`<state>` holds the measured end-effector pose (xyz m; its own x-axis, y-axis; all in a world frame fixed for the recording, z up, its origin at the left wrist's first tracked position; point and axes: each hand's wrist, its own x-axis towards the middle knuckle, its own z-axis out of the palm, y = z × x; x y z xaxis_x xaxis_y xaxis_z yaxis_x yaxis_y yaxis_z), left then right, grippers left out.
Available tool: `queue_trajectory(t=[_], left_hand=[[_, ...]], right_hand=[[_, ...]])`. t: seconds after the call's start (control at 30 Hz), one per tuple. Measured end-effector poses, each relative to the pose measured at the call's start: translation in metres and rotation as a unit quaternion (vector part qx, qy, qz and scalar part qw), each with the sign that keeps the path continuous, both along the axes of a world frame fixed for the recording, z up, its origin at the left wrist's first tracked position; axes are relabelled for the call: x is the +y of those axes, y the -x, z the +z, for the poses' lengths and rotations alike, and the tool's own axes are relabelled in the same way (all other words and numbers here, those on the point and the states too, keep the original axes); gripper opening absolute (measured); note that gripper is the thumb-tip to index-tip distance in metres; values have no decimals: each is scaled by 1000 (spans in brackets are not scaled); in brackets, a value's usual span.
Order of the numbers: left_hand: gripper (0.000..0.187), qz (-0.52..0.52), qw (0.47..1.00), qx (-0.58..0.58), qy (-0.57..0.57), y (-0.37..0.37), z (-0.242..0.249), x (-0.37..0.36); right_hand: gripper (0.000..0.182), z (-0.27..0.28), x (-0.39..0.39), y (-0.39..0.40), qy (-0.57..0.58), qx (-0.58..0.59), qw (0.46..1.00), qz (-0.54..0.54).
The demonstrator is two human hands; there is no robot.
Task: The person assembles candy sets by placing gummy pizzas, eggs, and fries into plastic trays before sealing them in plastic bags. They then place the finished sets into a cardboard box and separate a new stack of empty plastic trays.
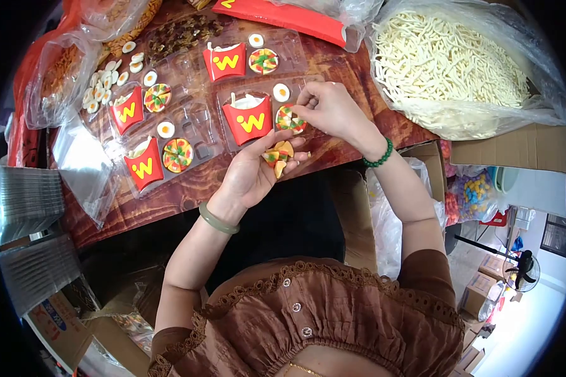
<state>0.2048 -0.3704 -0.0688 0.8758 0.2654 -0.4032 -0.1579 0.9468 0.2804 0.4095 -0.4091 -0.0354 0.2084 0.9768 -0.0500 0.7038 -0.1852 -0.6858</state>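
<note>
My left hand (256, 168) is palm up at the table's front edge, with several small pizza slices (279, 156) lying on its fingers. My right hand (328, 108) has its thumb and forefinger pinched at the upper right of a round pizza piece (288, 119) in a clear plastic tray (222, 99); whatever is between the fingertips is hidden. In the same tray are a red fries box (248, 119) with a yellow mark and a fried egg piece (281, 93). Three more sets of fries box, egg and pizza lie behind and to the left.
A clear bag of pale fries-like sticks (446, 63) fills the back right. Loose egg pieces (100, 88) and dark brown bits (185, 32) lie at the back left. Stacked clear trays (28, 204) stand left of the table. A red packet (283, 22) is at the back.
</note>
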Motion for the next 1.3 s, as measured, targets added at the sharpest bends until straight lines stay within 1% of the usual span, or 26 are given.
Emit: queue_trajectory(t=[0.1,0.2,0.27,0.33,0.4,0.5,0.57,0.6,0.67,0.73,0.77,0.8,0.83,0.87,0.9,0.97,1.0,1.03,1.07,1.1,1.13,1.17,1.2,1.23,1.27,1.3], left_hand=[[37,5,1000,17,-3,-2,0,0],[37,8,1000,16,1,-1,1,0],[37,10,1000,13,1,-2,0,-1],[37,9,1000,10,-1,-2,-3,0],[37,1,1000,2,-8,-1,-4,1],[37,2,1000,7,-6,0,-5,1],[37,2,1000,3,-5,-1,-5,1],[37,2,1000,0,-3,-1,-5,1],[37,13,1000,-4,11,-3,-8,-2],[35,24,999,-40,23,-4,-10,-5],[33,24,997,-55,50,-4,-12,-5],[33,2,993,-111,47,-1,-20,-1],[31,14,996,-52,67,2,-1,3],[31,19,995,-45,83,9,16,14],[30,61,996,-40,59,19,27,29],[27,138,988,-65,20,43,52,74],[29,190,975,-111,-22,58,43,106],[27,300,951,-14,-68,73,73,130],[22,353,927,-8,-123,95,66,175],[23,473,874,51,-98,104,91,209],[19,539,834,38,-113,122,94,258],[22,576,804,60,-135,133,116,293],[24,544,777,125,-290,148,119,311],[26,499,726,184,-435,159,121,329],[27,461,766,227,-386,163,124,359],[27,417,800,270,-337,159,124,384]], right_hand=[[21,4,6,0,26,47,998,-12],[21,10,1,-4,5,59,998,-25],[21,10,-4,-6,27,47,999,-4],[18,-2,-7,-6,-35,-12,998,60],[18,-5,-9,-4,-40,4,998,46],[16,-6,-9,-2,-95,-29,993,66],[14,-19,-10,-12,-142,-118,976,114],[14,-18,-10,-13,-145,-118,975,118],[11,-15,-10,-7,-91,-86,989,81],[10,-16,-10,-5,-138,-100,982,80],[11,-12,-10,-2,-138,-109,981,83],[11,-13,-11,-3,-122,-116,983,79],[11,-14,-8,-2,-184,-111,972,95],[9,-4,-7,4,-149,-82,983,66],[8,6,-10,6,-104,-58,992,31],[6,5,-16,-2,-174,-20,984,32],[6,2,-21,-13,-180,-21,983,38],[8,-2,-26,-26,-181,-3,981,72],[12,-4,-29,-33,-183,13,978,103],[12,-1,-30,-34,-189,11,977,102],[15,5,-32,-32,-171,28,979,108],[19,12,-33,-30,-152,45,981,112],[19,21,-34,-20,-153,42,982,108],[21,32,-32,-5,-126,60,989,42],[25,41,-28,6,-103,76,991,-25],[31,44,-28,11,-121,83,988,-39]])
